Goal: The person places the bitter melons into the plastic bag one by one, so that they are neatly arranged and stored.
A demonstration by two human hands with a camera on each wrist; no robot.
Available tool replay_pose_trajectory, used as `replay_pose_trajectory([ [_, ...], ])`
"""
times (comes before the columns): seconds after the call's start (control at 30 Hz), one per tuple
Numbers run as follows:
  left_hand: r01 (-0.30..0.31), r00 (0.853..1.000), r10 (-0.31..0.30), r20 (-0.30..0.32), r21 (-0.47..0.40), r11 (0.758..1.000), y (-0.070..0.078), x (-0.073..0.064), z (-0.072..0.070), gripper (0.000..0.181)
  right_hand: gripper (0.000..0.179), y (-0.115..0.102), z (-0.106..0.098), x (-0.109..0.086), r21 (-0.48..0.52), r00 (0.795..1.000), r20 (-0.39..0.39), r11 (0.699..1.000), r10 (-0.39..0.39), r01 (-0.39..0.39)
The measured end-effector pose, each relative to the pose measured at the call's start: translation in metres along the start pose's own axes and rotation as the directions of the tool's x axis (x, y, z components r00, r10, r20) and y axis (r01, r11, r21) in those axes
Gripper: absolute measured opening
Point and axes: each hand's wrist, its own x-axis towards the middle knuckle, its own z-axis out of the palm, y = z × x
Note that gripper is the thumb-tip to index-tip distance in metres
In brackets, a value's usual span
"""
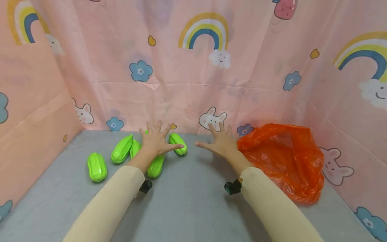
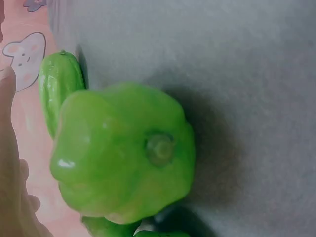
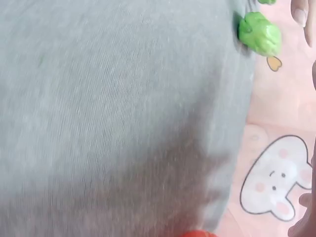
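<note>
My left hand (image 1: 155,143) is spread with straight fingers, held above several bright green, ridged, gourd-like vegetables. One such vegetable (image 1: 156,167) shows partly beneath its wrist, and another vegetable (image 1: 178,144) lies by its thumb. In the left wrist view, a green vegetable (image 2: 116,153) fills the middle, its stem end towards the camera. My right hand (image 1: 223,143) is likewise spread and holds nothing, just left of a crumpled orange-red plastic bag (image 1: 281,168). The bag's mouth gapes. Only a sliver of the bag (image 3: 198,234) shows in the right wrist view.
More green vegetables lie to the left, one vegetable (image 1: 97,167) apart from a pair near the left forearm. A grey cloth surface (image 1: 193,208) lies under everything. Pink patterned sheets (image 1: 187,97) stand at the back and on both sides.
</note>
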Motion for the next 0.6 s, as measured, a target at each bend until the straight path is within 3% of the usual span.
replay_pose_trajectory([
  [0.23, -0.03, 0.999, 0.029, -0.027, -0.046, 0.999, 0.004, -0.004, -0.001, 0.108, 0.106, 0.022, -0.021, -0.019, 0.037, 0.99, -0.112, 0.996, -0.082, 0.086],
  [0.4, -0.063, 0.998, 0.06, -0.022, -0.175, 0.983, 0.008, -0.016, -0.002, 0.103, 0.099, 0.043, -0.037, -0.049, 0.059, 0.964, -0.202, 0.981, -0.17, 0.185],
  [0.6, -0.094, 0.995, 0.08, -0.065, -0.259, 0.961, 0.008, -0.032, 0.0, 0.101, 0.096, 0.075, -0.046, -0.088, 0.099, 0.95, -0.277, 0.98, -0.142, 0.175],
])
